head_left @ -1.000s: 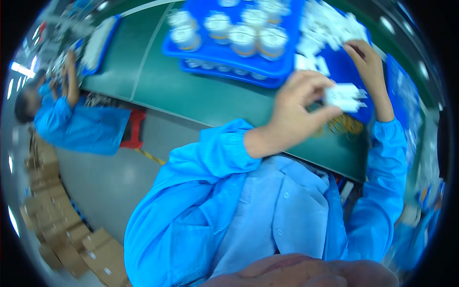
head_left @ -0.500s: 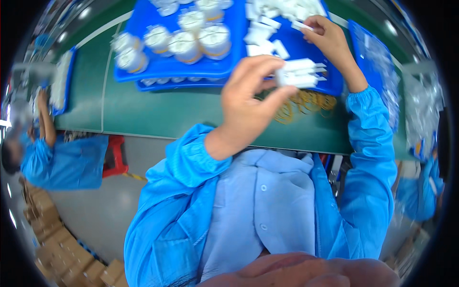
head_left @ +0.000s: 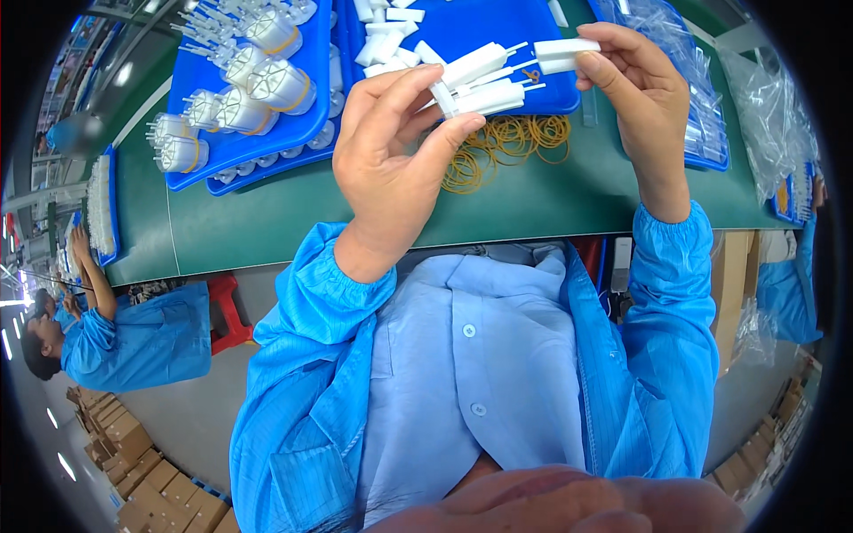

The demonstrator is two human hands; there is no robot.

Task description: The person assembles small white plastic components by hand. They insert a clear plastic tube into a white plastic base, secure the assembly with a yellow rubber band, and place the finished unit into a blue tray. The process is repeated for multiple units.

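Observation:
My left hand (head_left: 391,155) grips the end plate of a white plastic part (head_left: 493,75), with thin rods and white blocks pointing to the right. Pinched between the thumb and fingers of my right hand (head_left: 644,98) is a short white block (head_left: 566,51), just right of the rod tips and apart from the part's blocks. Behind both hands, a blue tray (head_left: 555,96) carries loose white blocks (head_left: 391,40). Yellow-brown rubber bands (head_left: 524,138) lie on the table in front of that tray.
Stacked blue trays (head_left: 200,178) at the left hold several round white assemblies (head_left: 284,84) with bands around them. Clear plastic bags (head_left: 653,44) fill a right-hand tray on the green table (head_left: 302,218). A co-worker (head_left: 133,333) and a red stool (head_left: 229,311) are at the left.
My right hand has lifted a white block from over the tray and brought it near the rods of the part in my left hand. The whole view has shifted.

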